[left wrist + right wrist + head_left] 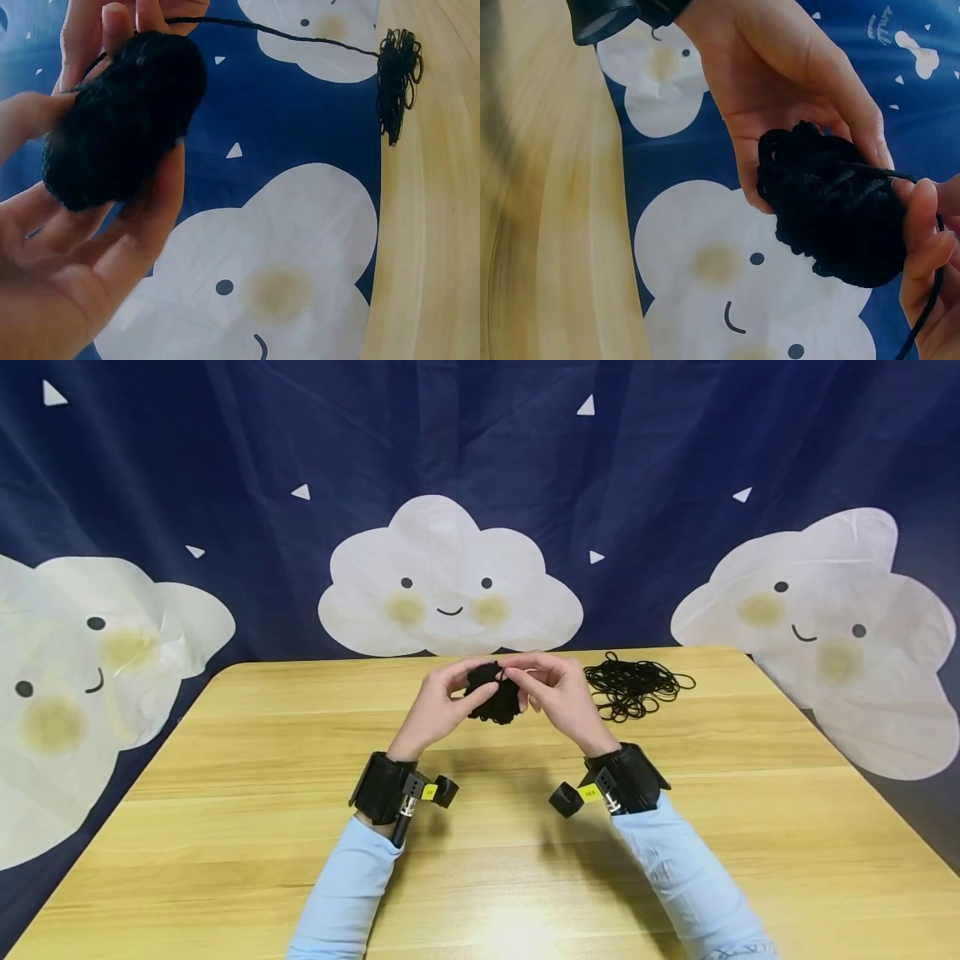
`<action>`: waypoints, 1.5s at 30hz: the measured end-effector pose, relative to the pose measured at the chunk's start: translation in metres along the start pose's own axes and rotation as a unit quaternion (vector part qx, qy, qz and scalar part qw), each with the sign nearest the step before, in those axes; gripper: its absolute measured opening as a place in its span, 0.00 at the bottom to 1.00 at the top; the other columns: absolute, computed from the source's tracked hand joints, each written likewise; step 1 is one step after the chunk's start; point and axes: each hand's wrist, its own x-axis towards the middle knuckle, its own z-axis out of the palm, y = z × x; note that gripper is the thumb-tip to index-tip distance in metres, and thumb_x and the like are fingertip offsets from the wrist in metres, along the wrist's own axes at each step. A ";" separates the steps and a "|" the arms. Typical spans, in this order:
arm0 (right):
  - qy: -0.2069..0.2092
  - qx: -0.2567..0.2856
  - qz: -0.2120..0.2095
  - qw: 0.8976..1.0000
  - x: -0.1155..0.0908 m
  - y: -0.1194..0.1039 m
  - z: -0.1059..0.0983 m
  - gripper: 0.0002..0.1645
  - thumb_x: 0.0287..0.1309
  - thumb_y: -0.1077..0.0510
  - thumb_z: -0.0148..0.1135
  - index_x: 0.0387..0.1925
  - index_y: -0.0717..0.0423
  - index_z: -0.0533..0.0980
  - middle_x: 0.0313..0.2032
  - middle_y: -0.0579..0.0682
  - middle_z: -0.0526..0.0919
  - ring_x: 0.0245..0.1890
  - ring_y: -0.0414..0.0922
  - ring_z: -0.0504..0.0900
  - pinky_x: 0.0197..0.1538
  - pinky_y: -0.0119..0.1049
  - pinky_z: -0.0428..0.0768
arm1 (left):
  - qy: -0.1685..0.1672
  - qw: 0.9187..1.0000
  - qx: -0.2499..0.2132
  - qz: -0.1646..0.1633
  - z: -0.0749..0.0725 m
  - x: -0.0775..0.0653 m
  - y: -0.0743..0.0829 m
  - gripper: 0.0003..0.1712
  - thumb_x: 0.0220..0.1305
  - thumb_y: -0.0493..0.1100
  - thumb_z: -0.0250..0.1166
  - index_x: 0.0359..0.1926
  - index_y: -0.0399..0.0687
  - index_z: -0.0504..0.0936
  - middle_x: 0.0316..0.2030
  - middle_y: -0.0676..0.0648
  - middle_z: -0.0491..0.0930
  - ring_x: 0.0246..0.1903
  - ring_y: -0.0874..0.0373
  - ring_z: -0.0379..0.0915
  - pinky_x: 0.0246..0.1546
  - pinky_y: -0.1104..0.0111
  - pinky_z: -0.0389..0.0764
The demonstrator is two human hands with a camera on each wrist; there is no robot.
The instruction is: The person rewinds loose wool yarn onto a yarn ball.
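A ball of black yarn is held up above the far part of the table. My left hand grips it from the left, fingers around the back and thumb on the near side. In the left wrist view the same hand wraps the yarn ball from below. My right hand pinches a strand against the ball's upper right. The right wrist view shows these right fingers at the ball's end, the strand hanging below them. A loose pile of black yarn lies to the right.
The strand runs from the ball to the loose pile. The wooden table ends at its far edge, with a dark blue cloud-patterned curtain behind. Both wrists wear black straps with small cameras.
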 end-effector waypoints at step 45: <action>-0.111 -0.037 0.082 0.990 -0.008 0.026 0.016 0.12 0.59 0.61 0.54 0.35 0.65 0.80 0.26 0.52 0.81 0.20 0.44 0.73 0.22 0.28 0.66 | 0.215 0.971 -0.057 0.081 -0.004 0.043 -0.152 0.25 0.49 0.46 0.68 0.49 0.54 0.72 0.51 0.51 0.69 0.55 0.59 0.64 0.58 0.68 0.63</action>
